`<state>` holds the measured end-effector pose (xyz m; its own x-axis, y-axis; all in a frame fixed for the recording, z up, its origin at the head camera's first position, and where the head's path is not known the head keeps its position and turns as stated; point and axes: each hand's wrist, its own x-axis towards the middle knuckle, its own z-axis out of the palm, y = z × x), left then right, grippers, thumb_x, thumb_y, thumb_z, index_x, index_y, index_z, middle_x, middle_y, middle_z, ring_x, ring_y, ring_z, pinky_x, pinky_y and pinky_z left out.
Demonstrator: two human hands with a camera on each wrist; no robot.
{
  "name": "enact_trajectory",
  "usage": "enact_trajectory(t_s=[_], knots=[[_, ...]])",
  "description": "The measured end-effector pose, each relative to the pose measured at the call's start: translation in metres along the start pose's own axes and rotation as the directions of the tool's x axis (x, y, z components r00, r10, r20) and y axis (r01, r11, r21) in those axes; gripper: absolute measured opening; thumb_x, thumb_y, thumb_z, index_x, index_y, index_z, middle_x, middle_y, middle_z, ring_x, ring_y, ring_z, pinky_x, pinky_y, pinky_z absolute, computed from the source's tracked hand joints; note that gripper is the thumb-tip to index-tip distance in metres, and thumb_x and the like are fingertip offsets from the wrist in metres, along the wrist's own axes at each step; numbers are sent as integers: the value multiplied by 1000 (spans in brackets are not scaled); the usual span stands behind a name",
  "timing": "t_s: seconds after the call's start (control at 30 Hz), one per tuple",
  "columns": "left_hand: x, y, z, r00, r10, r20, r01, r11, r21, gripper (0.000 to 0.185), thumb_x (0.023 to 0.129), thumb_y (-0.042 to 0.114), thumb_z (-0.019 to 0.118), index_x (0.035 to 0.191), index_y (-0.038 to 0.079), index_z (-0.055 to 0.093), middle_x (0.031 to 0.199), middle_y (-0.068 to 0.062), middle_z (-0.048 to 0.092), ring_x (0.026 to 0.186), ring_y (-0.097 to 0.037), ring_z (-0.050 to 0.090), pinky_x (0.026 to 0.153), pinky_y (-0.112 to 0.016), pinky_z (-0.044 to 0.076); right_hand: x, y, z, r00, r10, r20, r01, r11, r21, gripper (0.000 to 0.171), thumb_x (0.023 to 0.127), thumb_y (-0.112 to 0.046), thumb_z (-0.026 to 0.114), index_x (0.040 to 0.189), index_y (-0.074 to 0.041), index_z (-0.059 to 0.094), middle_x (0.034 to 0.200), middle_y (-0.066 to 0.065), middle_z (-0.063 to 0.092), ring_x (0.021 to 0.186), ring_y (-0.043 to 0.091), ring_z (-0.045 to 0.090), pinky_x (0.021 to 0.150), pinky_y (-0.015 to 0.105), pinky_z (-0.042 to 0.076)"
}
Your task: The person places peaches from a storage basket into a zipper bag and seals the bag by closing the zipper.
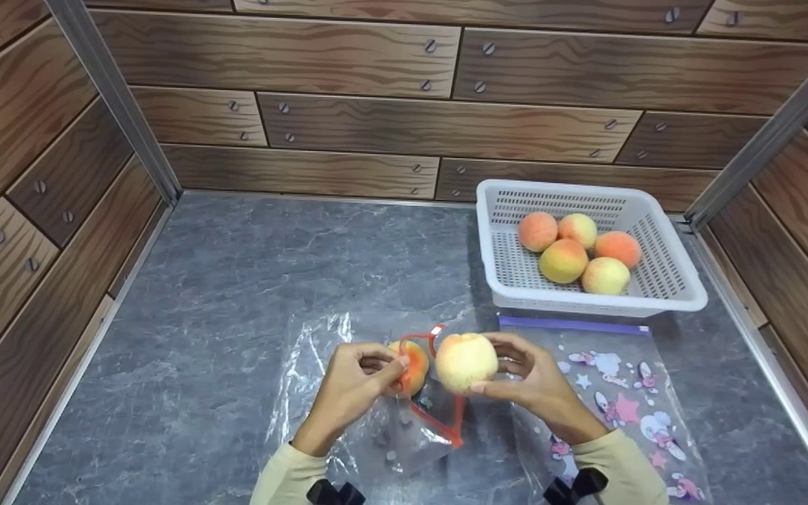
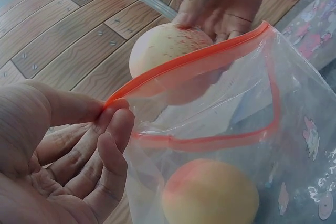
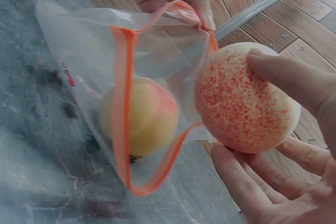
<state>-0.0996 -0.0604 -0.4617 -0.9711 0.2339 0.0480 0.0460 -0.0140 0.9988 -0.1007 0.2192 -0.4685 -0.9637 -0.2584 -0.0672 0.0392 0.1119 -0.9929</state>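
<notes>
Cream fabric covers the sleeves (image 1: pixel 625 463) nearest the camera, each crossed by a black wrist mount (image 1: pixel 337 493). Beyond them, the left hand (image 1: pixel 362 375) pinches the orange-red zip rim of a clear plastic bag (image 3: pixel 123 77) between thumb and forefinger, its other fingers loosely bent. The bag's mouth gapes; a small dark-and-red print on its film is too small to read. Inside lies a round yellow-and-red peach (image 2: pixel 210 192). The right hand (image 1: pixel 534 375) holds a pale yellow peach with red speckles (image 1: pixel 466 365), thumb on one side and fingers round the other, close by the bag's mouth. Just to the right, a second clear bag with a purple zip strip (image 1: pixel 572 324) lies flat, printed with pink and blue stars and cartoon figures. Farther off on the grey marbled tabletop (image 1: pixel 236 280) stands a white perforated plastic basket (image 1: pixel 485 238) with five red-and-yellow peaches (image 1: pixel 563 261). Behind it rises a brown plank-patterned wall (image 1: pixel 355 126) marked with screw heads.
</notes>
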Motion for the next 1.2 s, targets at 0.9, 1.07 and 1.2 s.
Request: enact_trajectory(t_s=[0.9,1.07,1.2], knots=[[3,1,1,1000,14,-25,-12,994,105,14,89,13,76,89,-1,76,80,-8,73,73,-18,69,70,-29,60,5,8,16,976,24,216,-5,996,-91,59,81,-14,85,136,-6,62,130,14,64,107,34,64,94,46,53],[4,1,0,999,24,-38,-19,992,128,12,88,12,77,88,0,76,80,-7,73,74,-17,68,74,-27,59,6,8,17,970,26,244,-10,998,-63,61,81,-12,85,136,-5,61,130,15,64,108,34,63,93,44,55],[4,0,1,999,21,-36,-17,994,107,12,88,11,77,88,-2,75,80,-8,72,73,-17,68,72,-27,59,7,7,17,967,35,253,-20,998,-62,61,81,-12,85,136,-4,61,129,15,65,108,34,64,93,45,54]])
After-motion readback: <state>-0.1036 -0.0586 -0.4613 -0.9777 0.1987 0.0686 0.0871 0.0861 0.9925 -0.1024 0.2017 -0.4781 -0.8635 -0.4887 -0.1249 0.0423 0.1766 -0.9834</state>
